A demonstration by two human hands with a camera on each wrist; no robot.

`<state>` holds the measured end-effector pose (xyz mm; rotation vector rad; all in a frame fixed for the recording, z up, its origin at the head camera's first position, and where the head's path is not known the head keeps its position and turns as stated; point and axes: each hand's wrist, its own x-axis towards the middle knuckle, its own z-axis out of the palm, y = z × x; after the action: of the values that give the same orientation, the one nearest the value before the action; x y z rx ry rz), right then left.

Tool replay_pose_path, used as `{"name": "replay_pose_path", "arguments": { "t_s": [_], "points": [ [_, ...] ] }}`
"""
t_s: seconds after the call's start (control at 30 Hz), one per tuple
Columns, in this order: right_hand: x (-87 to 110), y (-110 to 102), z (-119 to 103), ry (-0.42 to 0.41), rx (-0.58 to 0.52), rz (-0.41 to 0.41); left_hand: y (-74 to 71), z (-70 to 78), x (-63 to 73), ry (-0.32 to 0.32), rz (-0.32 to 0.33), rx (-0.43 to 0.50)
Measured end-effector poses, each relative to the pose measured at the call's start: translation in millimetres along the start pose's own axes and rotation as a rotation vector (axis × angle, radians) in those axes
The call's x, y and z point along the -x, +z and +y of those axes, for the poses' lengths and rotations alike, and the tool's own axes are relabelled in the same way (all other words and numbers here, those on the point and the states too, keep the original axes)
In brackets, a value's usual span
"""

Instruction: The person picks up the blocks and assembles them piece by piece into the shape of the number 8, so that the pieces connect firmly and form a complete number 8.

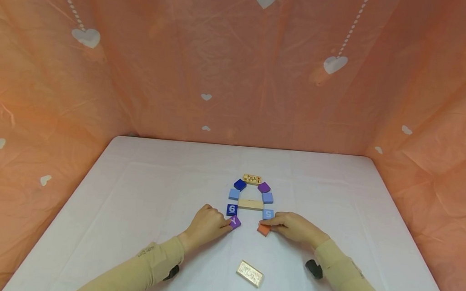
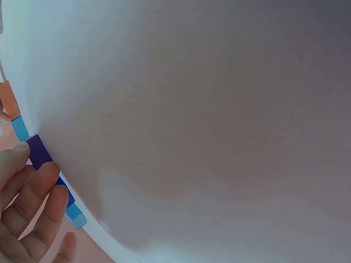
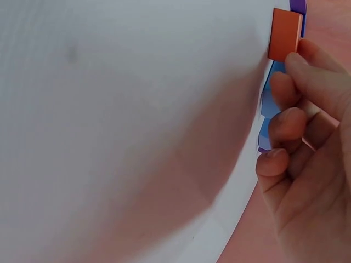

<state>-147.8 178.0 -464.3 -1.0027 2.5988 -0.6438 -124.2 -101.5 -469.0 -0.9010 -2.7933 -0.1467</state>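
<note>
My left hand [image 1: 207,225] pinches a purple letter block marked Y [image 1: 234,222] by its side, with the thumb and a finger on it in the left wrist view. It sits at a slant just below a dark blue block with a 6 [image 1: 232,210]. Across from it, my right hand [image 1: 295,226] pinches an orange block [image 1: 264,229], thumb at its near corner in the right wrist view. The orange block lies slanted below a light blue block with a 5-like figure [image 1: 268,214], which the fingers partly cover. Both held blocks lie on the white cloth.
Light blue blocks [image 1: 234,194], a dark blue block [image 1: 240,185] and a purple one [image 1: 264,187] continue the two rows upward to a gold bar [image 1: 252,179]. A wooden plank [image 1: 250,205] spans between the rows. Another gold bar [image 1: 250,274] lies nearer the front.
</note>
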Motion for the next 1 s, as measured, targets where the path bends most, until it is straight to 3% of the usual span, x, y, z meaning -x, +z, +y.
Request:
{"name": "replay_pose_path", "arguments": {
  "t_s": [0.67,1.0],
  "points": [
    [2.8,-1.5,1.6,-0.013,-0.042,0.019,2.8,-0.5,-0.5,-0.013,-0.018,0.007],
    [4.5,-1.7,3.5,-0.050,0.039,0.030,2.7,0.3,-0.1,-0.010,-0.017,-0.001]
  ]
}}
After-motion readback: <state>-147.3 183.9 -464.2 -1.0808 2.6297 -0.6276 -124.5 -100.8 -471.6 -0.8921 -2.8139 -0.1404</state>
